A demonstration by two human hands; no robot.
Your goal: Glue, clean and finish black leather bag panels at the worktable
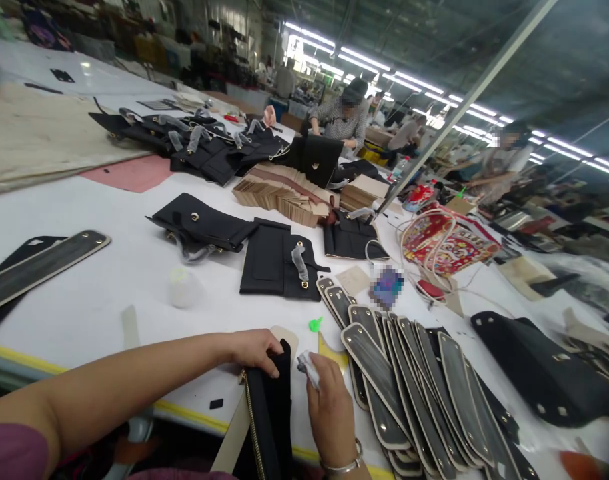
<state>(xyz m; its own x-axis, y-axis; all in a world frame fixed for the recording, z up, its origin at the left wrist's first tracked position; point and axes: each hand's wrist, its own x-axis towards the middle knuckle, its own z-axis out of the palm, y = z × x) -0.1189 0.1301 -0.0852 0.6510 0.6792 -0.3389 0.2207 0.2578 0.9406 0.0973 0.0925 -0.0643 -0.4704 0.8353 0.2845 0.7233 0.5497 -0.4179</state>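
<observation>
Near the table's front edge, my left hand (pixel 257 350) pinches the top of a black zippered bag piece (pixel 274 413). A brass zipper (pixel 254 420) runs down its left side, and a cream strip (pixel 234 433) lies beside it. Just to the right, my right hand (pixel 331 407) holds a crumpled white cloth (pixel 308 369) between thumb and fingers, apart from the black piece. The lower end of the black piece hangs over the edge toward my lap. A yellow piece (pixel 334 353) lies behind my right hand, with a small bright green item (pixel 315 325) near it.
A fanned stack of long dark panels with cream edges (pixel 414 380) lies right of my hand. Black bag parts (pixel 279 260) and a row of tan pieces (pixel 279 193) lie farther back. A whitish container (pixel 181 290) stands left. A slanted pole (pixel 464 107) rises behind; a co-worker (pixel 341 120) works across the table.
</observation>
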